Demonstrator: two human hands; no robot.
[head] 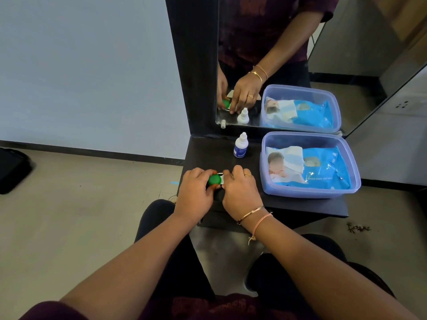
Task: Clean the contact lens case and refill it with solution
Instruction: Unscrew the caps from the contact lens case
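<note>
The contact lens case (219,180) lies on the black shelf (300,204), near its left front corner. Its green cap (214,180) shows between my hands. My left hand (195,192) curls its fingers and thumb round that green cap. My right hand (240,190) covers and holds the case's other half, which is hidden under the fingers. A small white solution bottle (240,146) with a blue label stands upright behind the case, apart from both hands.
A clear purple-tinted plastic box (346,158) holding a blue wet-wipes pack (323,167) fills the shelf's right side. A mirror (288,54) in a black frame rises behind the shelf. A black bag (11,169) lies on the floor at far left.
</note>
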